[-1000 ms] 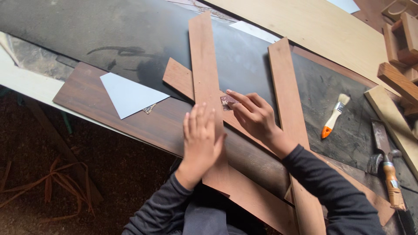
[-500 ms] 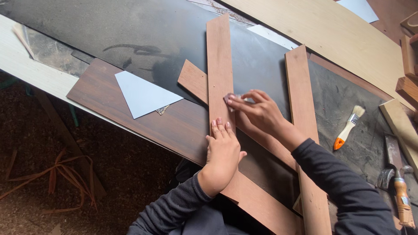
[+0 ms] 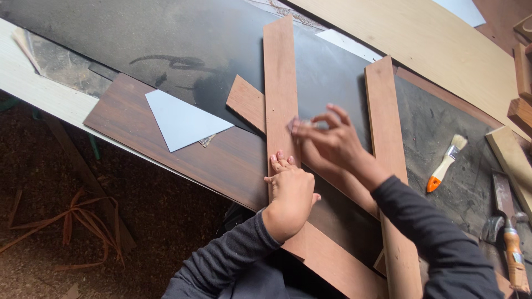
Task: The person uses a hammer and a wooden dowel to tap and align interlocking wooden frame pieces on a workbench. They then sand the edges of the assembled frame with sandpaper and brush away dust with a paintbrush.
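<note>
Left hand point(image 3: 290, 188): you pressed it flat, fingers together, on the upright plank point(image 3: 281, 99).
Right hand point(image 3: 327, 141): your blurred fingertips seemingly pinched something small.

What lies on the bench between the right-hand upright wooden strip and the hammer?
In the head view, a paintbrush with an orange handle lies on the dusty dark bench top, between the right wooden strip and the hammer.
</note>
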